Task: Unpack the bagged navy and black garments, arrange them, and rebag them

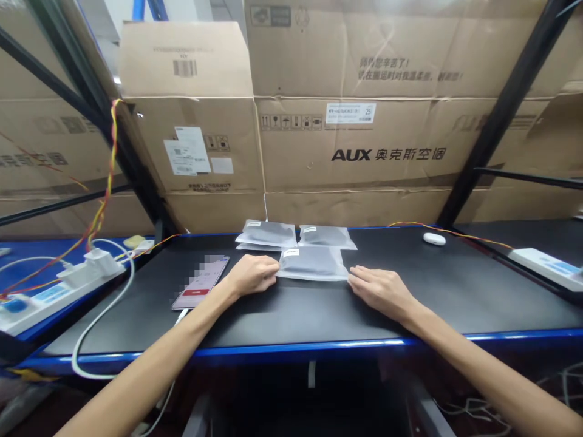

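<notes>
A frosted plastic bag with something dark inside and a small white label lies near the middle of the black mat. My left hand grips its left edge, fingers curled closed. At the bag's lower right corner, my right hand pinches the edge between thumb and fingers. Just behind are more bags of the same kind: a small stack on the left and another bag on the right. What the bags contain cannot be made out.
Left of my hand lies a phone with a white cable. Power strips stand at the left and right. A small white case rests at the back right. Large cardboard boxes and black shelf posts close off the back.
</notes>
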### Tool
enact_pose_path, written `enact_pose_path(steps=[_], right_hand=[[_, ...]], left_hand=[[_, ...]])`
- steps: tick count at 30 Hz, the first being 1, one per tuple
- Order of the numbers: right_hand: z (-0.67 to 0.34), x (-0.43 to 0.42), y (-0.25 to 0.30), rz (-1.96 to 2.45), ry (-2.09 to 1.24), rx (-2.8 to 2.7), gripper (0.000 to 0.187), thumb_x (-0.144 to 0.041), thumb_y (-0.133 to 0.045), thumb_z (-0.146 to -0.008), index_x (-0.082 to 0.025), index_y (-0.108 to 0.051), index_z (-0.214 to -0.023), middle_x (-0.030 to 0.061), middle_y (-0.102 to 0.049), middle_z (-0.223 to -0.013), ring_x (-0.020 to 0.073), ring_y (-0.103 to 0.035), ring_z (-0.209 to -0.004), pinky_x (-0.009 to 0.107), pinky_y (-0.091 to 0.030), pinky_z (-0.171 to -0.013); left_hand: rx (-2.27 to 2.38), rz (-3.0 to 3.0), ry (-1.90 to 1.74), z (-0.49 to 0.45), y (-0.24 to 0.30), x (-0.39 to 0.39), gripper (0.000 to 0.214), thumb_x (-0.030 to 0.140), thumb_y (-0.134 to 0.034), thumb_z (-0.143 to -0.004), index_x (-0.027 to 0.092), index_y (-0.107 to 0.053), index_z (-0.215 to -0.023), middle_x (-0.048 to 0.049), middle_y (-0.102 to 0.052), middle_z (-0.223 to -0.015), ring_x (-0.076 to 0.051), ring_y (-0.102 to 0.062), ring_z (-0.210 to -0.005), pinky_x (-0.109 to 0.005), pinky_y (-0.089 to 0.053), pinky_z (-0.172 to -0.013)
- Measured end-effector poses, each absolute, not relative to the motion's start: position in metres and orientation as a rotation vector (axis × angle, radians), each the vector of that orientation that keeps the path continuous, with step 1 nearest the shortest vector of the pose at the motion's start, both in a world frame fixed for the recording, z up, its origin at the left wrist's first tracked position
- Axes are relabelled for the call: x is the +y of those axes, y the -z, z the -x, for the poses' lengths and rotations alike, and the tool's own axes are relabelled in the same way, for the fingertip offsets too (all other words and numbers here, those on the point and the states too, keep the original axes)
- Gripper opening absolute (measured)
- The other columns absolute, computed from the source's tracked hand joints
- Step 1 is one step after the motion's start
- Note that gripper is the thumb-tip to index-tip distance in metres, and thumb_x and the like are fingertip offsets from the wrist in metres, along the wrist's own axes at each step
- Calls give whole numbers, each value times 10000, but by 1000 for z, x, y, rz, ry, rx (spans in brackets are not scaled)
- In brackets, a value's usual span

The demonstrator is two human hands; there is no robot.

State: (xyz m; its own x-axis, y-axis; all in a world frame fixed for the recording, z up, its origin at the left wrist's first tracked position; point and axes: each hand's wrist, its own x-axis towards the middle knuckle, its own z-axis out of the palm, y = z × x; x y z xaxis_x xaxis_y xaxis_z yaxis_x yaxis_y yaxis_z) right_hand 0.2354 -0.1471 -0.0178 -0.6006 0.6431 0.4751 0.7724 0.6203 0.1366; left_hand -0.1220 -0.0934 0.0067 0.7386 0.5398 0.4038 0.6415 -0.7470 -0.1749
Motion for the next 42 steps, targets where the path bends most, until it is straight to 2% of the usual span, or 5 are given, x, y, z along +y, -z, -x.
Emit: enact_pose_path(steps=[9,12,16,31,42], right_hand=[[-227,-149,17,1183,420,-2427,386,-255,-351,-1017,-211,-715,-895,87,-765,-1051,248,-703,-1043,347,-550,-862],[-224,-151,15,1187,395,-2414,369,-251,-365,-1012,-217,-701,-864,83,-773,-973,239,-717,-991,332,-545,-854],[-221,-155,12,1176,434,-2414,359,-254,-368,-1014,-211,-686,-853,85,-773,-939,228,-730,-913,314,-541,-829],[-217,-153,14,775,641,-2399,234,-158,-428,-995,-205,-611,-857,15,-717,-785,138,-676,-674,234,-481,-633],[-230,-150,17,949,578,-2418,308,-185,-396,-999,-201,-588,-758,2,-648,-641,135,-620,-573,252,-359,-564]], left_hand=[[-761,2654,537,107,-21,-113,346,57,-497,-670,180,-623,-967,-68,-691,-939,-224,-630,-910,-327,-529,-800],[-555,2729,491,89,-14,-128,269,119,-501,-768,165,-634,-998,-69,-689,-871,-206,-634,-794,-317,-542,-730],[-484,2659,554,69,-2,-136,315,139,-466,-889,108,-597,-1174,-129,-691,-1116,-222,-658,-1004,-325,-559,-867],[-1189,2558,484,18,1,-121,616,351,-581,-887,137,-443,-1448,-170,-629,-1268,-313,-588,-1156,-436,-468,-982],[-1019,2732,337,21,2,-93,318,138,-466,-910,165,-648,-1170,-109,-714,-1110,-277,-649,-1047,-409,-494,-923]])
